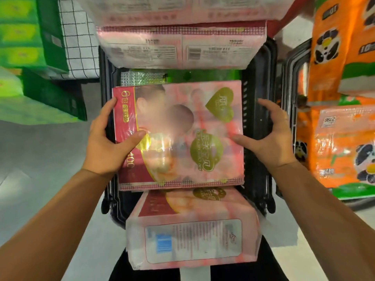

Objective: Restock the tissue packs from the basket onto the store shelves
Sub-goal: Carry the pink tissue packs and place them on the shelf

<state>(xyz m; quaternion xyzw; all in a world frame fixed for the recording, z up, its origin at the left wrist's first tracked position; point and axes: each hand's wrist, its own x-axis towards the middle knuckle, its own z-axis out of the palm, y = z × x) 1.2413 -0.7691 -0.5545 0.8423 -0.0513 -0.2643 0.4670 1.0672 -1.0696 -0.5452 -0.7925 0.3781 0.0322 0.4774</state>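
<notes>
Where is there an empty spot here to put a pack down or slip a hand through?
Bare grey floor lies left of the black basket, below the green packs. A dark gap runs between the top pink pack and the basket's right wall, likely room for a hand. Crowded: the basket itself, and the right side with orange packs.

A black basket (256, 86) on the grey floor (40, 157) holds pink tissue packs (192, 159) stacked inside it.

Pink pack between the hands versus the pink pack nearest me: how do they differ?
The pack between the hands shows its picture front; the nearest pack shows a barcode label. The left hand grips the first; no hand touches the nearest. Both are pink tissue packs.
</notes>
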